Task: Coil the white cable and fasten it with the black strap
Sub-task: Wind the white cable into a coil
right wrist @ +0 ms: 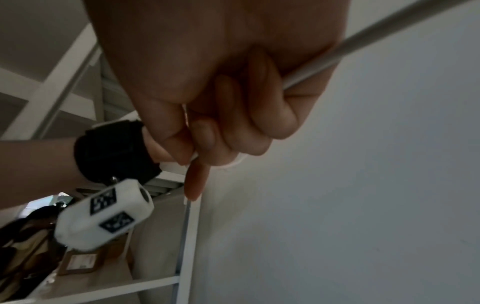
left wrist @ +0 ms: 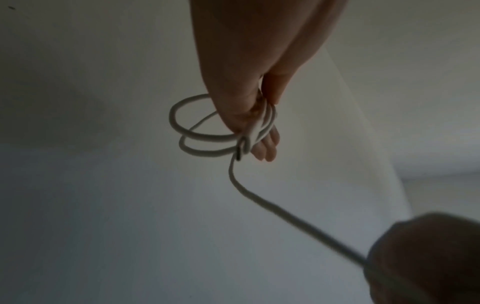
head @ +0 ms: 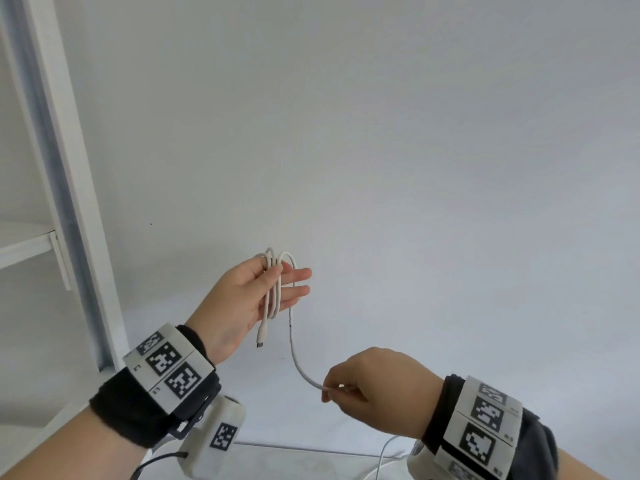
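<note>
The white cable (head: 293,355) is partly coiled in a few loops over my left hand (head: 278,277), which is raised with the palm facing me. Its thumb pins the loops against straight fingers. The loops (left wrist: 182,131) stick out beside the left hand (left wrist: 262,133) in the left wrist view. One plug end (head: 261,341) hangs below the palm. From the coil a slack strand curves down to my right hand (head: 330,393), lower and to the right, which pinches it. In the right wrist view the cable (right wrist: 376,39) runs through my curled right hand (right wrist: 205,148). No black strap shows.
A white shelf frame (head: 59,168) stands at the left, before a plain white wall. The white tabletop (head: 277,424) lies below my hands. A white cord (head: 382,452) trails near my right wrist; whether it is the same cable is unclear. Brown items (right wrist: 78,263) sit on a shelf.
</note>
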{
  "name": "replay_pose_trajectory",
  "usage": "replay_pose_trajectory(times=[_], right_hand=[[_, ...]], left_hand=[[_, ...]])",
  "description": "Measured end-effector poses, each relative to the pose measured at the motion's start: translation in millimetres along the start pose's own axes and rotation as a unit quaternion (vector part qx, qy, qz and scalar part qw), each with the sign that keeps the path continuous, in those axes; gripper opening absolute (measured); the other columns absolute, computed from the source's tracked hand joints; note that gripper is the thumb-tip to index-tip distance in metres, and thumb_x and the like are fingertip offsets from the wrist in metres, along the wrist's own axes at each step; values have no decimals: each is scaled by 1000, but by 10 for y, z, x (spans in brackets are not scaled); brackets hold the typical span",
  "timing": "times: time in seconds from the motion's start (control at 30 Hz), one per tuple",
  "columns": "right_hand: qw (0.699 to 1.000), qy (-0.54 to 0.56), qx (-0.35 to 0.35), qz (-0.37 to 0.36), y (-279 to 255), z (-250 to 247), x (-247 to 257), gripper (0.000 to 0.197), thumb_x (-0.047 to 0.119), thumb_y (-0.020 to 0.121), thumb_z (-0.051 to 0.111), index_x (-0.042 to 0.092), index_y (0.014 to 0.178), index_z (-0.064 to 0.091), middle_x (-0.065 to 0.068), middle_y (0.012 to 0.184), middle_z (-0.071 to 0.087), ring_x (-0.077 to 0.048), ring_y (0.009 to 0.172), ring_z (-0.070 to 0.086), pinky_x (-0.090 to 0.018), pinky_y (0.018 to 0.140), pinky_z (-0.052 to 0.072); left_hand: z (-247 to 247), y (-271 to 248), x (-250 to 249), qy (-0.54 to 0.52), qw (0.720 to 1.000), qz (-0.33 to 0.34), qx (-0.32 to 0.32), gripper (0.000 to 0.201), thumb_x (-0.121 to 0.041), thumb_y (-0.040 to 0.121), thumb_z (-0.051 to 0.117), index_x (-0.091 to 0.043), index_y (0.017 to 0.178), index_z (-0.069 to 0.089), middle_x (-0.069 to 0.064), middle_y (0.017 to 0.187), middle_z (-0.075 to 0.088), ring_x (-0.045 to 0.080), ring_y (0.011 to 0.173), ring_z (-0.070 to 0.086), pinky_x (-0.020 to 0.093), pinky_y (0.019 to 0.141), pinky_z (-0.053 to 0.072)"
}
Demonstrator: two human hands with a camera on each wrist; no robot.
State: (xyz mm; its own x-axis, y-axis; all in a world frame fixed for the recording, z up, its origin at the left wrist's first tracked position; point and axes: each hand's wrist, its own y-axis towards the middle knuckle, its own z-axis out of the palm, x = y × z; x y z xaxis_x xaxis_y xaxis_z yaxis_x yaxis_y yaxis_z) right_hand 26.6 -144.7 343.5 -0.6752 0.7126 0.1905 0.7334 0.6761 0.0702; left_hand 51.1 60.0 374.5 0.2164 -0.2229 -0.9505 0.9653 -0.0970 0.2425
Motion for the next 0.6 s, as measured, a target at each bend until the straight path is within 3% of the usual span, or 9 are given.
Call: replay_pose_trajectory(times=[0.23, 0.33, 0.5, 0.6], right_hand=[[996, 14, -56, -64, 108, -204, 52, 23, 35, 94, 40, 29, 96, 63, 2, 92, 70, -19, 85, 60, -38, 77, 50], [992, 22, -101, -71, 202, -306, 21, 23, 34, 93, 43, 26, 91, 64, 2, 90, 71, -15, 77, 58, -39, 76, 50], [979, 71, -183, -55, 364, -439, -43, 19, 27, 92, 50, 18, 86, 66, 7, 71, 63, -7, 63, 52, -26, 67, 47], [970, 79, -224, -42, 447, -447, -68, 16, 28, 90, 54, 17, 86, 64, 14, 56, 51, -2, 53, 48, -12, 56, 37]], left_hand=[[63, -98, 71, 109, 992, -44, 56, 19, -19, 98, 40, -7, 91, 54, 3, 103, 75, 25, 91, 72, 30, 85, 55], [81, -130, 86, 152, 984, -50, 76, 18, -19, 97, 40, -7, 92, 53, -2, 92, 76, 19, 83, 73, 28, 78, 53], [103, -159, 88, 146, 981, -64, 108, 27, -20, 97, 41, 3, 104, 53, 9, 92, 74, 34, 81, 71, 40, 87, 49], [110, -181, 101, 125, 985, -64, 101, 25, -20, 97, 39, 1, 94, 53, 11, 74, 72, 32, 64, 65, 43, 78, 50]])
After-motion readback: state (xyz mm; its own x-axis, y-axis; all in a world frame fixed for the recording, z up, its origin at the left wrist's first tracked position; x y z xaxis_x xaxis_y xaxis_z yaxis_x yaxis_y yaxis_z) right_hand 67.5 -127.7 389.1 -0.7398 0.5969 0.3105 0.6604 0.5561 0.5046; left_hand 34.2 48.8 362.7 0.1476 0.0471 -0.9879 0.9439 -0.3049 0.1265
